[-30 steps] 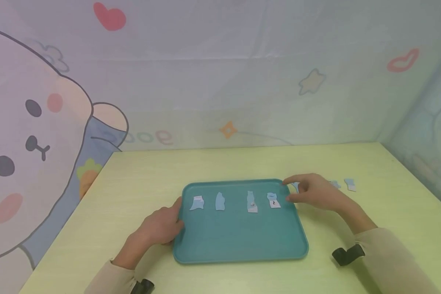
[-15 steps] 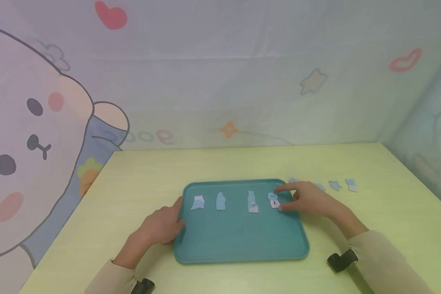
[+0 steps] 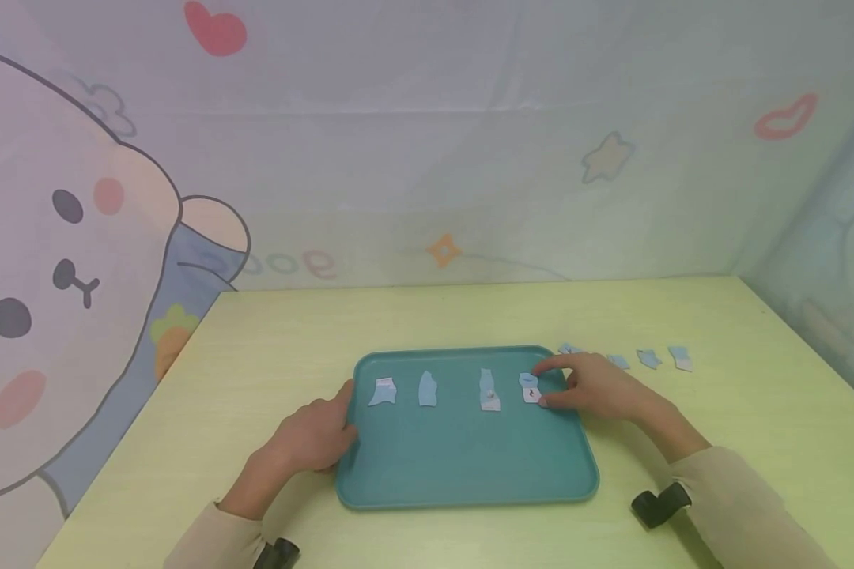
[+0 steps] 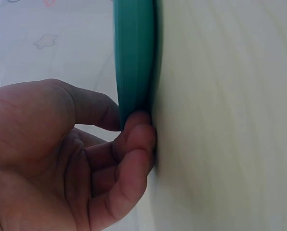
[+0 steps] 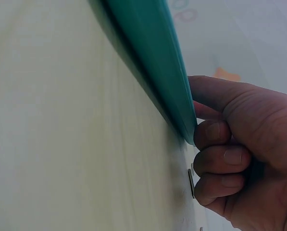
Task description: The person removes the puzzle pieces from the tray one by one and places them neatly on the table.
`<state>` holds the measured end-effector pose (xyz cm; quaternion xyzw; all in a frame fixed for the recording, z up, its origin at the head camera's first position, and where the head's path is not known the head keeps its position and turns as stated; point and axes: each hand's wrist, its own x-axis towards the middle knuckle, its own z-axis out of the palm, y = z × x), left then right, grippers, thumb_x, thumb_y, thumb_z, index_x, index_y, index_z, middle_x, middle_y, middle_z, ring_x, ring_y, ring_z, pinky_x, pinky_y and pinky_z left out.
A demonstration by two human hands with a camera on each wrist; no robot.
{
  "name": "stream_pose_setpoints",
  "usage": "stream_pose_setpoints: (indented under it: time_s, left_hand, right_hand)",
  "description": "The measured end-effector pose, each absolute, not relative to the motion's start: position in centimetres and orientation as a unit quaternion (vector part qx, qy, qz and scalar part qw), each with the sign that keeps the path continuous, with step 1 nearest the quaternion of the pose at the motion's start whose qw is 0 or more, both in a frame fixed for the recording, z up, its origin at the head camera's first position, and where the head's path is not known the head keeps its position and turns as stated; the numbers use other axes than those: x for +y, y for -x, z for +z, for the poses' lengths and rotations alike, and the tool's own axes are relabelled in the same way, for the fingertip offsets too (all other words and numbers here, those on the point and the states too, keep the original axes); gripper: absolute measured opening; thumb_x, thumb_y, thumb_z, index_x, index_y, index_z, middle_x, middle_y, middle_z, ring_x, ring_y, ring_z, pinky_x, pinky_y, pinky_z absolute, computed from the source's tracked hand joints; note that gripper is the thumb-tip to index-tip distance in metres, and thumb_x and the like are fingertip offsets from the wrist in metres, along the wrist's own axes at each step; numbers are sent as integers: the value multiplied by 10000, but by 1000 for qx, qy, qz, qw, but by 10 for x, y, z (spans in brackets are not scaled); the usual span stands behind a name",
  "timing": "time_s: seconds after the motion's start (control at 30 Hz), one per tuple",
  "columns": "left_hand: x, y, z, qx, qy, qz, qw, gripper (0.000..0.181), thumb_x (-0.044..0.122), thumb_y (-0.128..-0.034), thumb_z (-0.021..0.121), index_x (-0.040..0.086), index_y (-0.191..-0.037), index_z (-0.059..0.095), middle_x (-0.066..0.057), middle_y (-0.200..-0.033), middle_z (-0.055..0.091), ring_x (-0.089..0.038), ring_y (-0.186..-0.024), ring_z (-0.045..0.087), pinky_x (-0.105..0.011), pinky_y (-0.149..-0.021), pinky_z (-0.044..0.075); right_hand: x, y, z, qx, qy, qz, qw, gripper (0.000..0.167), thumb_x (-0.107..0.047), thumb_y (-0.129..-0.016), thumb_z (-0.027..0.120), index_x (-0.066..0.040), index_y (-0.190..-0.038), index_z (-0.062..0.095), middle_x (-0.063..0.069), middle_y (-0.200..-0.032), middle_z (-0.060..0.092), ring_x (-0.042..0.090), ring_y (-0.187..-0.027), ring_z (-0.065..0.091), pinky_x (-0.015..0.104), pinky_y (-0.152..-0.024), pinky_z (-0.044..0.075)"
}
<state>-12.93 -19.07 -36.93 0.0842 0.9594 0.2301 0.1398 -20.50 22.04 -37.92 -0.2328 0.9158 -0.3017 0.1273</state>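
A teal tray (image 3: 462, 466) lies on the table with several light blue and white puzzle pieces in a row near its far side. My left hand (image 3: 315, 436) grips the tray's left edge, the thumb at the rim and the other fingers curled against its side in the left wrist view. Over the right rim reaches my right hand (image 3: 598, 386). Its index finger and thumb pinch the rightmost puzzle piece (image 3: 530, 389) at its top and bottom ends; their tips are hidden behind the tray (image 5: 153, 57) in the right wrist view, where the other fingers are curled.
Beyond the tray's right corner, several more pieces lie on the table, the farthest right one being a puzzle piece (image 3: 680, 358). On the tray, a narrow piece (image 3: 489, 391) lies left of the pinched one. A printed cloth backdrop (image 3: 398, 158) hangs behind the table.
My right hand has come left from the tray's far right corner onto the rightmost piece, uncovering pieces on the table behind it. Over the last half second it barely moves. The left hand stays put.
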Motion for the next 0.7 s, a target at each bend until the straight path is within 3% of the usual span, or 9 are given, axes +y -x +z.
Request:
stream_pose_setpoints:
  time_s: [0.43, 0.7]
  left_hand:
    - [-190, 130, -370, 960, -81, 230, 138, 711, 87, -994, 490, -116, -1622, 224, -25, -570, 533, -134, -472, 476, -275, -485, 333]
    - [-190, 132, -371, 960, -78, 228, 140, 716, 93, -996, 490, -109, -1627, 219, -28, -577, 541, -136, -477, 487, -278, -487, 339]
  right_hand:
    - [221, 207, -381, 916, 246, -296, 115, 397, -277, -918, 816, -118, -1268, 718, -78, -622, 460, 96, -612, 445, 247, -586, 360]
    - [221, 208, -383, 913, 251, -304, 106, 401, -289, -913, 820, -118, -1261, 717, -88, -611, 388, 77, -578, 394, 244, -563, 328]
